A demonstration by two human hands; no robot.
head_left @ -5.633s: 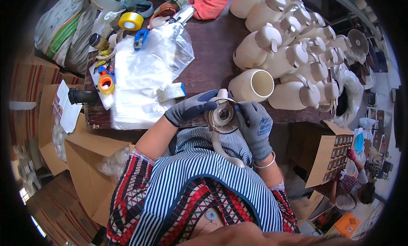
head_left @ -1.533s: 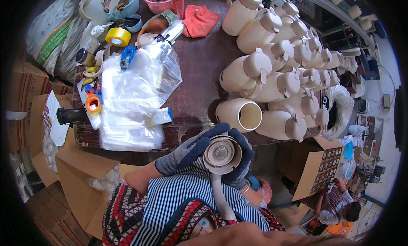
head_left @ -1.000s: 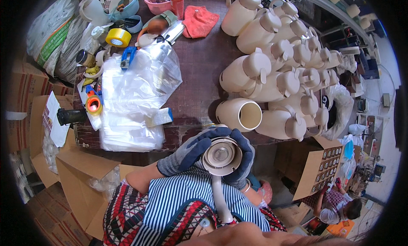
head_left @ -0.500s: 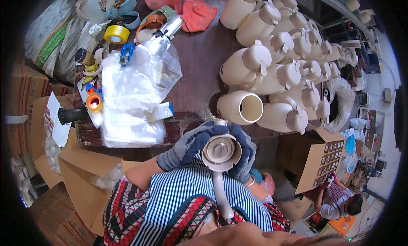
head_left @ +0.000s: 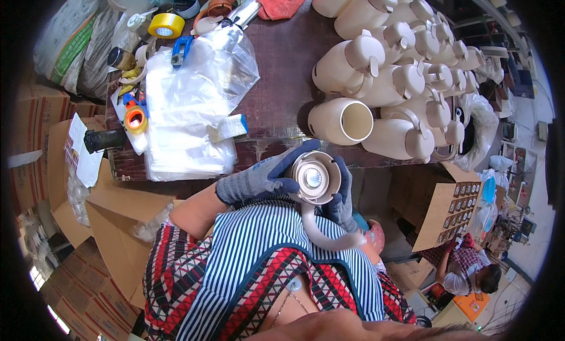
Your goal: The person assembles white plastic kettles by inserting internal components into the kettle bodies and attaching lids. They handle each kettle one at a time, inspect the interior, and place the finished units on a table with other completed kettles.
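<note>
A pale handled collar [head_left: 302, 188] is held in front of the apron [head_left: 265, 223], just off the near edge of the worktop [head_left: 282, 76]. Its round, stepped opening faces up toward the head; its long axis runs from the ring toward the person, the handle curving down and bending right at its tip. The left hand [head_left: 259, 175] and right hand [head_left: 341, 199], both gloved, grasp the ring from opposite sides.

Just beyond, on the worktop, an open cream shell [head_left: 321, 122] has its mouth turned right and nearward. Lidded cream jugs [head_left: 347, 61] crowd the right side; clear plastic bags [head_left: 188, 117] cover the left, with a yellow tape roll [head_left: 166, 26] farther back. Between these groups lies a bare strip.

Printing marks the cartons [head_left: 44, 114] at far left and the green-banded sack [head_left: 67, 52]; a printed sheet [head_left: 85, 149] rests against an open box [head_left: 120, 214].
</note>
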